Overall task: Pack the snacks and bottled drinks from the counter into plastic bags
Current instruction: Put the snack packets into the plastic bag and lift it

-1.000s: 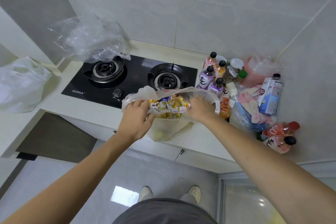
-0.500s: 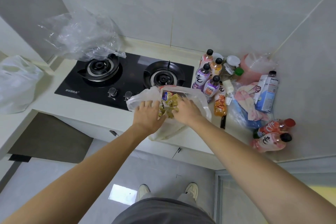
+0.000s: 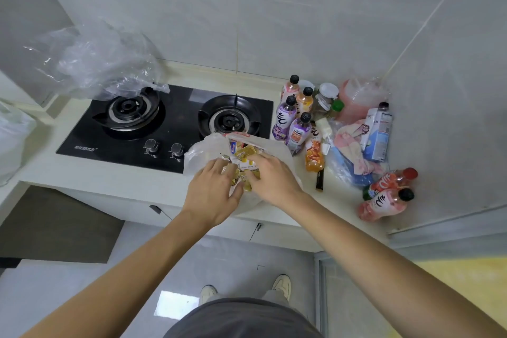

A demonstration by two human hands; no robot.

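Both hands are working at the mouth of the plastic bag (image 3: 203, 151) sitting at the near edge of the bench (image 3: 109, 173), just right of the stove knobs. Left hand (image 3: 212, 195) is lying palm down on the bag's near side, fingers loosely bent, tips pressing into the snack packets (image 3: 245, 152); whether it is pinching plastic cannot be told. Right hand (image 3: 270, 175) is lying over the bag's right side, fingers curled down into the yellow packets, seeming to be gripping some. Packets are too jumbled to count; print is unreadable.

Four upright bottles (image 3: 295, 115) are standing in a cluster right of the stove (image 3: 175, 118), black caps, two purple labels, one pink, one orange. One orange bottle (image 3: 314, 155) is lying beside the bag. Three bottles (image 3: 384, 195) are lying at the near right: two pink or red, one green partly hidden. One blue-white bottle (image 3: 377, 134) is leaning at the wall. Stove has two burners, two knobs, white lettering too small to read. One crumpled clear bag (image 3: 93, 60) is sitting far left.
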